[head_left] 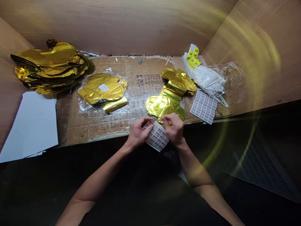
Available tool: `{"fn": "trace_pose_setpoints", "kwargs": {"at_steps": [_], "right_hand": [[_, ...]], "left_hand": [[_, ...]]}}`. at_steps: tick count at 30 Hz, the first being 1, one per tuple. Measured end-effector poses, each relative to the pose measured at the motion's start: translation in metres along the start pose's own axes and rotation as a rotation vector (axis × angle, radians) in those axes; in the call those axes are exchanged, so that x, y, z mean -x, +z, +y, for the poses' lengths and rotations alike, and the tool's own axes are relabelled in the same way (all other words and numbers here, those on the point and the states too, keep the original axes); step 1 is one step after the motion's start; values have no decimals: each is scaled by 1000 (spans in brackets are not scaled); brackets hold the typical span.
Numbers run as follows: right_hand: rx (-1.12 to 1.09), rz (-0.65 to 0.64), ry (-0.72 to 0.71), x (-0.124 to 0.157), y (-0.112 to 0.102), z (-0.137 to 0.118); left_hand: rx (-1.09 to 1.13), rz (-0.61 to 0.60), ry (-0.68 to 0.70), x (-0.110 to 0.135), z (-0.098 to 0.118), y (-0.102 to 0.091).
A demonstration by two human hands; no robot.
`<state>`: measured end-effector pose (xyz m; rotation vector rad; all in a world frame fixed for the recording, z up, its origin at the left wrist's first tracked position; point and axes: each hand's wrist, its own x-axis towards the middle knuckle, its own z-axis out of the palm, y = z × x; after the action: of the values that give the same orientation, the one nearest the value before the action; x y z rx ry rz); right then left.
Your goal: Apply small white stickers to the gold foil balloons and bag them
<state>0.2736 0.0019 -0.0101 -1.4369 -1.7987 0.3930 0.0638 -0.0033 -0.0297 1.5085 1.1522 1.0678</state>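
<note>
My left hand (138,131) grips the left edge of a small sheet of stickers (157,138) printed with rows of CE marks. The sheet is tilted in front of the bench edge. At its upper right, my right hand (174,128) is closed, fingertips pinched together; whether a sticker is between them is hidden. Just beyond both hands lies a gold foil balloon (166,105), partly folded, its near end close behind my right fingers.
Cardboard (141,103) covers the bench. To the left are stacked gold foil balloons (51,67), a bagged gold balloon (103,89) and white paper (35,125). White sticks (209,78), yellow labels (194,58) and another sticker sheet (204,106) lie right. Wooden panels (117,28) enclose the bench.
</note>
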Motion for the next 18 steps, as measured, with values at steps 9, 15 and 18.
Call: {"fn": "trace_pose_setpoints", "kwargs": {"at_steps": [9,15,18], "right_hand": [[-18,-149,-24,-16,-7,-7],[143,17,-158,15,22,-18],[96,15,-134,12,13,-12]], "left_hand": [[97,25,15,-8,-10,10],[115,43,25,-7,-12,11],[83,46,2,-7,-11,9]]}}
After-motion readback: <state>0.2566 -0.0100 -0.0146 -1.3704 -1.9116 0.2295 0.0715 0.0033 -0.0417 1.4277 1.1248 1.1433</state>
